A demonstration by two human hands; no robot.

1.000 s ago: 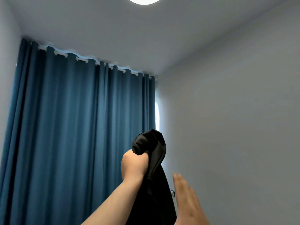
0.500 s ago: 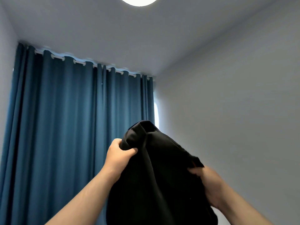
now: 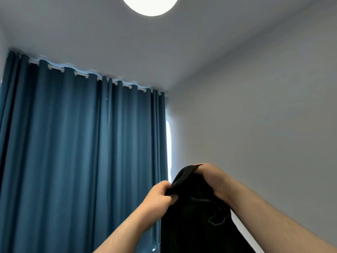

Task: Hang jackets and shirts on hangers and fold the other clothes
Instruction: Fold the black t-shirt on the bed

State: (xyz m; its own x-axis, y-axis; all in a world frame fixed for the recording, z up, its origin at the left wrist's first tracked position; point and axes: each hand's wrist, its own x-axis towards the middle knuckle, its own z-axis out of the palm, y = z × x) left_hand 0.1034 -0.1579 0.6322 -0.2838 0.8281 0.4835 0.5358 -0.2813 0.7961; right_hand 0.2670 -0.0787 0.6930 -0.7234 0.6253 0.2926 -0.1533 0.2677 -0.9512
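Head view: both hands raised in front of the blue curtain point(image 3: 82, 152) and grey wall point(image 3: 264, 134), ceiling lamp point(image 3: 150, 4) at top. Left hand point(image 3: 160, 199) pinches the top edge of a black garment point(image 3: 197, 225), fingers curled round a bunched fold. Right hand point(image 3: 211, 178) also grips that top edge, just up and right of the left grip, fingers curled over the cloth. Both grips pressed closed on fabric, neither spread. Garment hangs straight down below the two grips, out of frame at the bottom; lower part not visible. Faint seam and a loop or tab shape below the right grip, too dark to tell garment type. No hanger or surface in view.

Step in hand, as a judgement: finding the garment's edges and opening it out, to decide hang or fold. To do it well: keep one grip fixed, slide the other outward along the edge until the cloth between the grips is taut. Grips sit close together now, so the cloth stays bunched. Hold high so the hem hangs free. Risk: pinching only one layer, leaving it twisted.
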